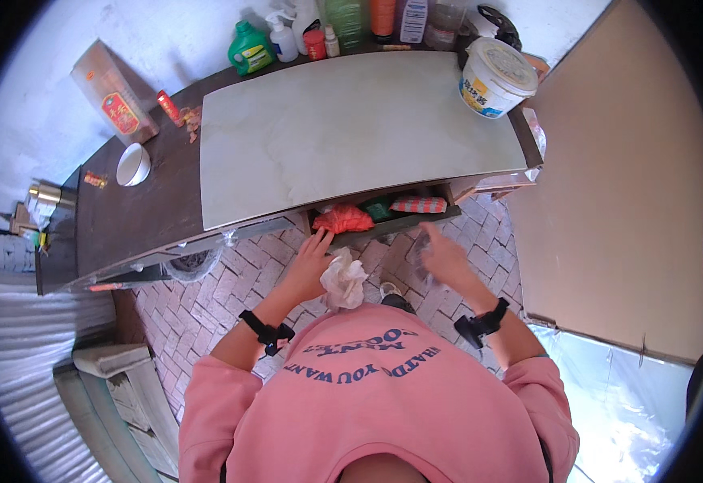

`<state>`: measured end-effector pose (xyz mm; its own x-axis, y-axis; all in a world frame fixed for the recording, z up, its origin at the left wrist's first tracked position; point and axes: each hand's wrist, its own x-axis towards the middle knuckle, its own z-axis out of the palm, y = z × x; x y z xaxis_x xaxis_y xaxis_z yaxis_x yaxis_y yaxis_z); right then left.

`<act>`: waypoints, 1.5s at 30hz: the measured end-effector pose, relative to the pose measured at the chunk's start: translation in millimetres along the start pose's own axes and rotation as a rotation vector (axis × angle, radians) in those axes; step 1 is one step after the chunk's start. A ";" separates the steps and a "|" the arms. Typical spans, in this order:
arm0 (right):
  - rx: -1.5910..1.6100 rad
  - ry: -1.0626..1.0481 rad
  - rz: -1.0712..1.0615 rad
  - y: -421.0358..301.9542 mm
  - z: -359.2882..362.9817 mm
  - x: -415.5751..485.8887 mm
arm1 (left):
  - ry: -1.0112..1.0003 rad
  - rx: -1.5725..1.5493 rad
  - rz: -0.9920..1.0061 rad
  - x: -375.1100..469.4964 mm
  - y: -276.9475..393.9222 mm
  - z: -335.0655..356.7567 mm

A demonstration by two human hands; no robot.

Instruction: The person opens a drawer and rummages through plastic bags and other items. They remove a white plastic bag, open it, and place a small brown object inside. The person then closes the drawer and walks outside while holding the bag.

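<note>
Below the worktop (pixel 351 133) a wooden drawer (pixel 381 229) is pulled out. In it lie a crumpled red plastic bag (pixel 344 218), something green (pixel 378 209) and a red-and-grey checked packet (pixel 419 205). My left hand (pixel 310 265) is at the drawer's front edge beside the red bag, its fingertips near the rim, and holds a crumpled whitish plastic bag (pixel 344 279) that hangs at the palm side. My right hand (pixel 445 256), slightly blurred, is just in front of the drawer's right end with a thin, clear plastic bag (pixel 422 256) in its fingers.
A white lidded bucket (pixel 496 78) stands at the worktop's right end. Several bottles, among them a green jug (pixel 250 48), line the wall. A white bowl (pixel 133 164) and a tall box (pixel 114 93) are at the left. A large brown panel (pixel 611 199) rises at the right.
</note>
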<state>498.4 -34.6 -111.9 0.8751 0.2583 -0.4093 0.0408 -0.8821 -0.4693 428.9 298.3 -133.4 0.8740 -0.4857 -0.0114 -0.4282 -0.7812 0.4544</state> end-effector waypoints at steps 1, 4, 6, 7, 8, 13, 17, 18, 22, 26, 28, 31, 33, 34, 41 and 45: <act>-0.041 0.072 -0.050 -4.2 -14.4 -1.8 | -0.027 -0.020 0.007 6.8 -5.7 2.0; -0.059 -0.020 -0.031 -5.5 -39.6 20.3 | -0.050 0.012 0.080 32.4 -19.3 15.9; -0.128 -0.095 -0.048 -3.1 -36.9 43.2 | -0.149 -0.002 0.036 51.7 -31.1 25.9; -0.188 -0.135 -0.036 -1.1 -34.9 54.8 | -0.173 -0.016 0.030 60.9 -37.4 30.6; -0.235 -0.139 -0.057 -0.8 -32.1 65.7 | -0.225 -0.074 -0.011 70.2 -43.3 35.1; -0.414 -0.121 -0.038 -19.7 -38.3 82.9 | -0.342 -0.247 -0.082 82.9 -54.1 40.3; -0.291 -0.019 -0.053 -34.7 -45.2 35.2 | -0.219 -0.132 0.000 55.0 -40.1 23.3; -0.304 -0.019 -0.036 -36.5 -43.8 24.0 | -0.191 -0.178 -0.003 46.7 -36.7 16.4; -0.323 -0.002 -0.049 -29.1 -39.7 20.4 | -0.043 -0.303 0.029 29.4 -16.0 -2.6; -0.314 -0.109 -0.020 -12.6 -26.6 51.6 | 0.041 -0.275 0.163 37.7 -4.2 -5.1; -0.323 -0.146 -0.033 -6.1 -20.1 67.7 | -0.035 -0.237 0.142 50.4 -2.9 2.6; -0.375 -0.239 -0.024 -6.0 -17.7 89.6 | -0.155 -0.205 0.052 71.7 -10.1 18.4; -0.365 -0.262 -0.048 -10.0 -20.9 88.8 | -0.195 -0.204 -0.018 82.8 -18.4 28.2; -0.377 -0.279 -0.032 -12.8 -24.0 84.4 | -0.191 -0.209 -0.045 87.2 -22.5 33.0; 0.067 -0.094 -0.060 -9.0 -46.6 6.7 | -0.331 -0.397 -0.182 82.3 -53.8 40.7; 0.156 -0.291 -0.027 2.8 -19.0 -6.8 | -0.076 -0.082 -0.046 51.2 -38.7 28.9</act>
<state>501.8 -46.3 -95.6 0.6992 0.4020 -0.5912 -0.0322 -0.8084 -0.5878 483.6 292.3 -177.3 0.8710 -0.4811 -0.0998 -0.3654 -0.7700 0.5231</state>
